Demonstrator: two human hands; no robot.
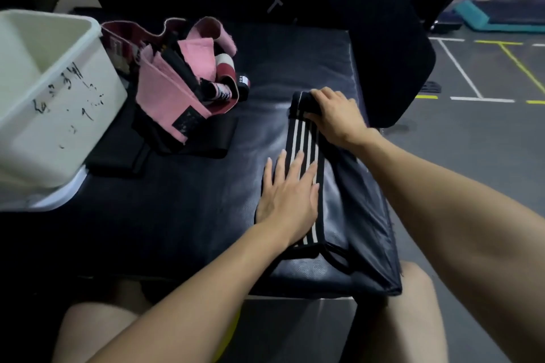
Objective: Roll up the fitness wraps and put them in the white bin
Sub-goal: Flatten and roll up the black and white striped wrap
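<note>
Nearest, left hand (290,194) lies flat, fingers straight, pressing the black-and-white striped wrap (303,138) onto the padded black worktop (177,215), likely to pin the strap so it stays taut while the far end gets rolled. Wrap runs lengthwise away from the person, near end at the worktop's front edge. Further out, right hand (334,115) curls over the wrap's far end, where a small roll looks started; rolling seems at an early stage. Beyond, to the left, a loose pile of pink and black wraps (182,79) waits unrolled, just beside the white bin (53,91), which sits at the far left within reach for drop-off; what it holds can't be told
</note>
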